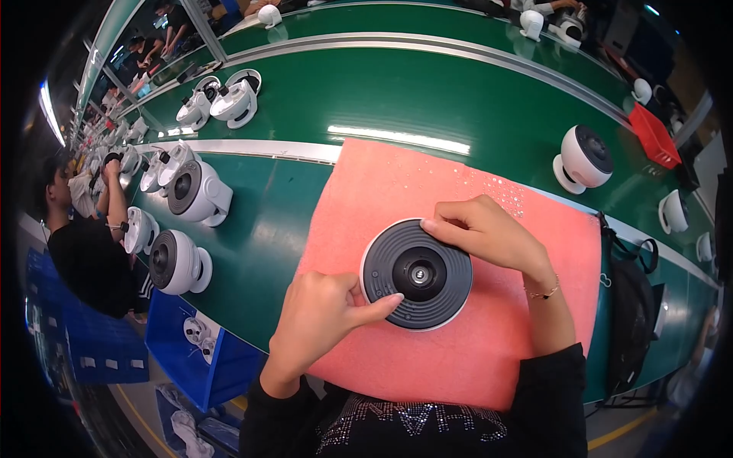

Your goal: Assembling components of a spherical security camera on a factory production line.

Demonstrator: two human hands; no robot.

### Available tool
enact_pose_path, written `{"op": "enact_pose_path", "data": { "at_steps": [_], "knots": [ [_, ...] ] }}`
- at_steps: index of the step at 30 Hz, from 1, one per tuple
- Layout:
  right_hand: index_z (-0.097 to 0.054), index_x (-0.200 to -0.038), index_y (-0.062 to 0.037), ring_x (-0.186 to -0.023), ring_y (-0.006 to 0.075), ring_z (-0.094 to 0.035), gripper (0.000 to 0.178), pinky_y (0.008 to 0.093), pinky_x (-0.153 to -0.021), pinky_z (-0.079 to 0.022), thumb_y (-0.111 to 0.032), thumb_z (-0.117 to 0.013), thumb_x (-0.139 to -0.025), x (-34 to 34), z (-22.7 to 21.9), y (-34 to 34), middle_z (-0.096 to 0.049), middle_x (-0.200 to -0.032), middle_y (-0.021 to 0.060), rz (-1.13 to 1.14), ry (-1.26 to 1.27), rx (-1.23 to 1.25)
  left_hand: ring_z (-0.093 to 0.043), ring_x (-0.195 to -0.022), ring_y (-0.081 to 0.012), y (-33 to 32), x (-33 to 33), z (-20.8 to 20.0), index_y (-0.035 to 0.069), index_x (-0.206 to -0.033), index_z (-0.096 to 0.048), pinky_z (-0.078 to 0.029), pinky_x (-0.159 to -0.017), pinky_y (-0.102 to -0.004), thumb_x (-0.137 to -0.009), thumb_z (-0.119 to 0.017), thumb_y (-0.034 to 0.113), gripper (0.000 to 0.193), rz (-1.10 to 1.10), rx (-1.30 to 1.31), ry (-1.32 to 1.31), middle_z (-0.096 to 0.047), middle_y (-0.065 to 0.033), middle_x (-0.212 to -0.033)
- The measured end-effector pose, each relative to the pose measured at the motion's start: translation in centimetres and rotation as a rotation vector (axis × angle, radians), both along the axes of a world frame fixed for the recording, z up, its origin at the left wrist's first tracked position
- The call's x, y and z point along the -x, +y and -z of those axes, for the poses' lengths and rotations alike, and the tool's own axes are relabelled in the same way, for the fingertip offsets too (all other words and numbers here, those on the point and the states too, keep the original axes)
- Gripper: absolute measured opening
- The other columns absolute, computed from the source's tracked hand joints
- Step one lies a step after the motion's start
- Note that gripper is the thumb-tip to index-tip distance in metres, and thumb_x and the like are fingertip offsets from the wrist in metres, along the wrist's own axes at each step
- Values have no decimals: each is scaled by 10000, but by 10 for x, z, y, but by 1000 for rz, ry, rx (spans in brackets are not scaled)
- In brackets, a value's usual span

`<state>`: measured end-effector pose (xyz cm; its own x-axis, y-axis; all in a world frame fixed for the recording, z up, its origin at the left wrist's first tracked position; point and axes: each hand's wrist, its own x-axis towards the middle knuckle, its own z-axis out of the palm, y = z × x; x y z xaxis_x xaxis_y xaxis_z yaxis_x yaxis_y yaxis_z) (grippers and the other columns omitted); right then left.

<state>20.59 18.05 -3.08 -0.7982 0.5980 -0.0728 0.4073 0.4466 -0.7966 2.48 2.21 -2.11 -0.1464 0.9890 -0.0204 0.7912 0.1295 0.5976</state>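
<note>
A round white camera unit [382, 266] with a dark grey ringed face and a black lens in its middle lies face up on the pink foam mat [366, 183]. My left hand [317, 313] grips its lower left edge, the thumb pressed on the ringed face and the fingers mostly hidden behind the rim. At the upper right edge, my right hand [489, 233] is closed over the rim, with its thumb and fingertips on the grey face. The underside of the unit is out of sight.
Left stand a few finished-looking camera units [177, 263] and open white housings [235, 103]. Another unit [584, 159] sits right on the green conveyor [427, 99], near a red bin [653, 136]. A black bag [632, 320] lies right; a blue bin [179, 359] and a co-worker [92, 252] are left.
</note>
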Motion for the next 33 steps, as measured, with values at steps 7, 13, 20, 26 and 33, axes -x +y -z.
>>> {"op": "enact_pose_path", "data": {
  "at_steps": [7,13,20,26,33],
  "knots": [
    [-533,-618,-18,-431,145,-412,415,307,-470,-346,-326,-499,-894,-4,-6,-1,-410,-470,94,25,-70,-231,-510,-367,-216,3,-5,0,-7,-527,-573,-397,-406,-304,-727,-700,433,499,-3,61,-67,-488,-100,-414],
    [-592,-605,-34,-440,224,-479,488,334,-489,-388,-419,-474,-881,-4,-1,7,-471,-455,106,-21,-47,-76,-504,-362,-207,0,-11,5,-12,-529,-571,-387,-401,-304,-737,-697,415,491,-31,86,-142,-482,-104,-409],
    [-490,-572,-24,-420,193,-387,422,326,-451,-313,-332,-543,-855,-9,1,4,-386,-467,89,-13,-22,-320,-489,-351,-196,-1,-15,5,-20,-525,-563,-380,-397,-298,-734,-708,385,478,-44,45,-102,-481,-106,-410],
    [-571,-775,-50,-717,244,-529,366,337,-636,-416,-355,-743,-669,-11,-11,-13,-537,-775,58,-195,314,-620,-493,-352,-199,-5,-20,8,-25,-526,-560,-380,-397,-299,-736,-706,372,472,-88,73,-135,-486,-107,-413],
    [-599,-1061,-96,-1030,269,-516,352,402,-894,-362,-161,-669,-723,-24,-21,-39,-557,-1088,79,-541,266,-484,-499,-371,-234,-6,-22,8,-22,-537,-562,-389,-410,-323,-748,-687,388,478,-45,66,-92,-469,-132,-421]
  ]
}}
